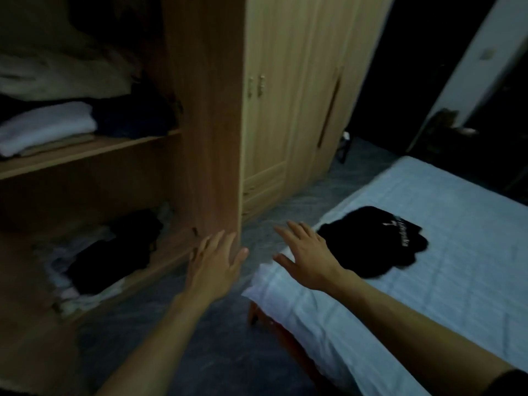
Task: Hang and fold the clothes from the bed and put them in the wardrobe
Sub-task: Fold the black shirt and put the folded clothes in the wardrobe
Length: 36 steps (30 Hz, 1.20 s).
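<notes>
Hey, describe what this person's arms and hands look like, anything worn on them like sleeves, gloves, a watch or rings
Both forearms are bare. The left hand and right hand wear no gloves, and no watch or ring shows, though the picture is dim and blurred. A dark sleeve edge appears on the right arm at the frame's lower right corner. The left arm's sleeve is out of view.

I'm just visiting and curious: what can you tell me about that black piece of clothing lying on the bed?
The black garment is a dark, soft-looking fabric piece lying loosely bunched, not neatly folded, on the light blue sheet of the bed, near the corner closest to the wardrobe. Small pale lettering shows near its upper right edge, too blurred to read. The right hand, fingers spread, is just beside its left edge; whether it touches is unclear.
</notes>
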Motion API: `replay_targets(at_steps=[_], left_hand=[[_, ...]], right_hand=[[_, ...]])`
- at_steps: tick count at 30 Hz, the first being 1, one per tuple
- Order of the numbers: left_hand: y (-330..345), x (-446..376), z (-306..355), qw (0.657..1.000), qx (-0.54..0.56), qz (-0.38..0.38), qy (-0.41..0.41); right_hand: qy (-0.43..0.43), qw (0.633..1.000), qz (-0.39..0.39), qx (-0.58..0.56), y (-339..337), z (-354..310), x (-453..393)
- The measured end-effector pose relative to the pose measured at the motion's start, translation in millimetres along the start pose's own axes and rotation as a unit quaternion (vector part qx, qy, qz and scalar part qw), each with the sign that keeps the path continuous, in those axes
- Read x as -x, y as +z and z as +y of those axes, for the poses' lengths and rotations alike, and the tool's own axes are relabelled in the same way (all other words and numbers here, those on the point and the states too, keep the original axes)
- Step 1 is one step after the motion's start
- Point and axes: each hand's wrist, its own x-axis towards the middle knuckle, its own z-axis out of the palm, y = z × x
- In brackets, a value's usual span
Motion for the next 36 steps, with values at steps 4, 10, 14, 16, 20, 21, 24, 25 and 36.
replay_targets(at_steps=[4, 10, 14, 16, 20, 21, 24, 25, 36], left_hand=[[22, -7, 65, 0.998, -0.003, -0.019, 0.064], [68, -25, 168, 0.992, -0.019, -0.038, 0.120], [108, -33, 244, 0.988, -0.027, -0.041, 0.147], [126, -35, 276, 0.984, -0.038, -0.042, 0.167], [145, -43, 320, 0.982, -0.057, -0.071, 0.167], [149, -47, 326, 0.981, -0.066, -0.072, 0.170], [158, -70, 333, 0.980, -0.075, -0.071, 0.173], [161, -79, 333, 0.980, -0.075, -0.075, 0.170], [232, -225, 339, 0.965, -0.037, -0.147, 0.214]], right_hand=[[0.066, 0.998, 0.022, -0.009, -10, 59, 38], [0.130, 0.989, 0.061, -0.047, -22, 167, 88], [0.168, 0.980, 0.067, -0.078, -29, 249, 124], [0.179, 0.978, 0.067, -0.077, -33, 287, 139], [0.202, 0.973, 0.068, -0.093, -39, 343, 156], [0.203, 0.972, 0.070, -0.096, -40, 353, 156], [0.206, 0.970, 0.080, -0.097, -40, 377, 148], [0.211, 0.969, 0.080, -0.101, -38, 383, 145], [0.296, 0.950, 0.044, -0.093, -9, 448, 56]])
